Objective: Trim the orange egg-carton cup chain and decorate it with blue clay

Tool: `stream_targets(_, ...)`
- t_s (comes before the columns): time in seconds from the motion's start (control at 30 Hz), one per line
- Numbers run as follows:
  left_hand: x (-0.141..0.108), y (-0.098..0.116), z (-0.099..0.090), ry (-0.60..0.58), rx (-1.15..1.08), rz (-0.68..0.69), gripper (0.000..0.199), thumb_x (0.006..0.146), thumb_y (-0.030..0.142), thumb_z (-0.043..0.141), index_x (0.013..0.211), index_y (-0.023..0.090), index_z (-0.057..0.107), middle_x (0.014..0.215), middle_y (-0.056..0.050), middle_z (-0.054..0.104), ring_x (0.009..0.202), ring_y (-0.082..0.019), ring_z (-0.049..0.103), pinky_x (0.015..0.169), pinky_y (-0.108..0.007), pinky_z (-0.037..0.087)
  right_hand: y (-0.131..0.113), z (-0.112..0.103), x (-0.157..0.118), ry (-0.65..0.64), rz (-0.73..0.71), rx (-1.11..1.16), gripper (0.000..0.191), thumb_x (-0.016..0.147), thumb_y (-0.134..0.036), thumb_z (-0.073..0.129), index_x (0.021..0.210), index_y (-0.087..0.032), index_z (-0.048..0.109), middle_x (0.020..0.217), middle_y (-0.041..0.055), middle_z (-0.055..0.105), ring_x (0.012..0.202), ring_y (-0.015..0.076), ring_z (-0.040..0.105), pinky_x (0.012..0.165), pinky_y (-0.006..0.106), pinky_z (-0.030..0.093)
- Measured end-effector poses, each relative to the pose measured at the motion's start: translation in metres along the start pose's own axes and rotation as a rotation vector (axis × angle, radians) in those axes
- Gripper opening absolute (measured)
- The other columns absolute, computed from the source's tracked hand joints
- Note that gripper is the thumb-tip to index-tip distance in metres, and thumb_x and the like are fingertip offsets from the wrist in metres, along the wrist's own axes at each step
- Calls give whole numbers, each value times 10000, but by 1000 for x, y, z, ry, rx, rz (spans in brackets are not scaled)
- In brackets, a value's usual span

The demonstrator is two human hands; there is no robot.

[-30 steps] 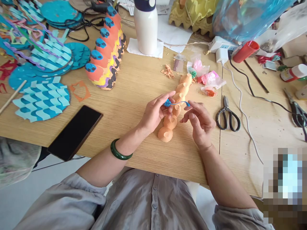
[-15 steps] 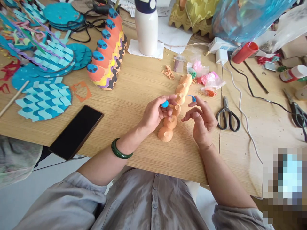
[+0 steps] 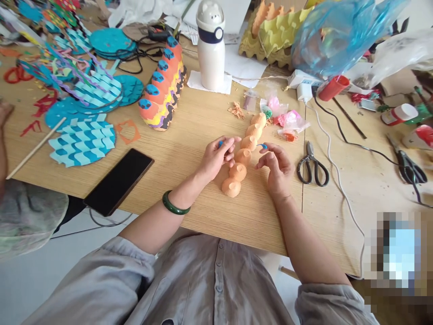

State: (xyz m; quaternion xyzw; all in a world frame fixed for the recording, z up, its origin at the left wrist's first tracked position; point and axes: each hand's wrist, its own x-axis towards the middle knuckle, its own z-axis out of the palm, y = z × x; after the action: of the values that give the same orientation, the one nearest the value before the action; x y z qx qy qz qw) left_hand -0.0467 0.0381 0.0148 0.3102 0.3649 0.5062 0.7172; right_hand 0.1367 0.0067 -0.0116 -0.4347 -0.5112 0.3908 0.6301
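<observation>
My left hand point(image 3: 216, 155) is closed around a small lump of blue modelling clay point(image 3: 221, 143), mostly covered by the fingers. A thin, pointed scrap of blue clay point(image 3: 262, 146) shows at the fingertips of my right hand point(image 3: 278, 171), whose fingers are bent. Between and just beyond both hands lies a row of orange bumps cut from an egg carton point(image 3: 244, 157), with shallow hollows on top. To the left stands a similar egg-carton row point(image 3: 165, 88), coated in orange, yellow, purple and black, with blue spots on its bumps.
Black-handled scissors point(image 3: 311, 167) lie right of my right hand, near a white cable point(image 3: 338, 176). Bagged clay point(image 3: 287, 118) and orange crumbs point(image 3: 236, 109) sit beyond the row. A phone point(image 3: 118, 180), blue paper discs point(image 3: 84, 142) and a white bottle point(image 3: 211, 58) are around. Someone's arm point(image 3: 3, 135) is at far left.
The view has shifted, bringing more of the far table into sight. My left fingers have turned and closed further over the blue lump. My right hand has come slightly nearer the left.
</observation>
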Motion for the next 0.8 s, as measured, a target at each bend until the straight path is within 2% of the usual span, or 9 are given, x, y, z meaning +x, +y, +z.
stream_targets(0.07, -3, 4, 0, -16, -44, -57, 329, 812, 408, 832, 901, 113, 716, 668, 63, 474, 506, -45, 445, 441, -190, 439, 0, 0, 4, 56, 78, 59, 292, 862, -530, 755, 915, -245, 725, 814, -26, 686, 531, 76, 583, 535, 249, 577)
stream_targets(0.17, -14, 11, 1, -49, -135, -160, 355, 914, 435, 724, 859, 85, 721, 622, 51, 467, 501, -55, 458, 466, -200, 458, 0, 0, 9, 111, 156, 136, 364, 787, -549, 815, 774, -223, 654, 671, -48, 657, 486, 78, 556, 503, 236, 570)
stream_targets(0.27, -32, 16, 2, -1, -249, -203, 184, 971, 241, 648, 979, 79, 734, 679, 19, 560, 549, -51, 527, 541, -174, 497, 0, -1, 11, 84, 204, 159, 378, 760, -550, 834, 788, -219, 654, 646, -47, 668, 475, 82, 565, 487, 229, 566)
stream_targets(0.33, -43, 18, 0, 32, -340, -242, 171, 988, 184, 604, 1040, 81, 729, 740, -8, 614, 604, -53, 577, 582, -154, 513, 2, -2, 12, 45, 230, 157, 392, 749, -564, 835, 835, -219, 671, 668, -40, 694, 477, 85, 582, 490, 234, 575)
stream_targets(0.5, -67, 18, -6, 34, -466, -301, 421, 1054, 371, 494, 1003, 26, 730, 667, -9, 563, 536, -56, 513, 493, -153, 472, 6, -3, 14, 20, 227, 147, 402, 716, -541, 861, 901, -229, 689, 767, -27, 755, 513, 92, 638, 558, 264, 622)
stream_targets(0.6, -81, 15, -8, 122, -419, -244, 171, 975, 150, 596, 995, 59, 740, 751, -23, 636, 628, -53, 600, 609, -147, 531, 8, -3, 15, 15, 222, 141, 439, 677, -528, 883, 944, -238, 690, 767, -35, 760, 516, 97, 646, 568, 268, 624)
stream_targets(0.67, -91, 11, -11, 190, -335, -161, 161, 876, 27, 668, 997, 90, 754, 809, -22, 675, 638, -33, 603, 634, -134, 523, 10, -4, 15, 5, 220, 133, 444, 677, -524, 882, 954, -235, 689, 771, -33, 759, 520, 97, 649, 571, 263, 620)
stream_targets(0.73, -103, 8, -17, 215, -241, -89, 208, 804, 35, 761, 1001, 103, 770, 779, 4, 653, 569, -5, 528, 550, -115, 452, 12, -5, 15, -4, 212, 119, 417, 704, -517, 865, 950, -228, 691, 776, -29, 750, 526, 96, 648, 582, 266, 622)
stream_targets(0.8, -117, 7, -25, 211, -164, -58, 244, 743, 128, 863, 972, 105, 781, 732, 32, 594, 533, 8, 457, 492, -115, 381, 15, -7, 16, -15, 200, 107, 378, 736, -504, 842, 944, -225, 694, 771, -29, 736, 525, 96, 641, 586, 274, 627)
